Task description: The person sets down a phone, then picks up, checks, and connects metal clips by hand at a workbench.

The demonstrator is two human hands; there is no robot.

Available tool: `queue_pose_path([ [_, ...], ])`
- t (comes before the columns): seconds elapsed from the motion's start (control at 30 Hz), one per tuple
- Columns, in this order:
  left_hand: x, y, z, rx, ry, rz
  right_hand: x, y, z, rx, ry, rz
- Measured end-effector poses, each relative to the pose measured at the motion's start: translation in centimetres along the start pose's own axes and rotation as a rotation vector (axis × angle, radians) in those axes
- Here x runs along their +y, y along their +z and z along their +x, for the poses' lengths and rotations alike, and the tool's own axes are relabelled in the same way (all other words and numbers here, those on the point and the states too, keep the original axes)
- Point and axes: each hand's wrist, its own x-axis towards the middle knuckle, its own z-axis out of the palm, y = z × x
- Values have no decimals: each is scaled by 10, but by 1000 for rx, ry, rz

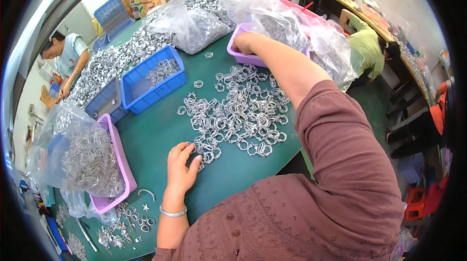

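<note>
Silver metal rings (243, 115) lie in a loose pile on the green tabletop in front of me. My left hand (182, 166) rests at the pile's near left edge, thumb and fingers apart, with the fingertips against the outermost rings. My right arm stretches across the pile, and my right hand (243, 42) dips over the near left side of a purple bin (253, 60). Its fingers are hidden inside the bin, so what they touch cannot be seen. Clear plastic bags of metal pieces (279, 30) fill the bin beside that hand.
A blue crate (155, 83) holds a few rings, with a heap of silver parts (109, 59) behind it. At left, a pink bin (119, 156) carries another bag; small metal charms (126, 224) lie near it. A co-worker (70, 57) sits far left, another person (367, 44) bends at right.
</note>
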Motion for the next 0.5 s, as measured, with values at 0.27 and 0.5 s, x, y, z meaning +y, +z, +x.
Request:
queue_pose_path([
  [0.27,-1,-4,1,5,-18,-11,-3,-11,-10,-28,-41,-9],
  [0.5,2,-4,2,-24,-24,-34,10,-22,-6,143,-62,-28],
])
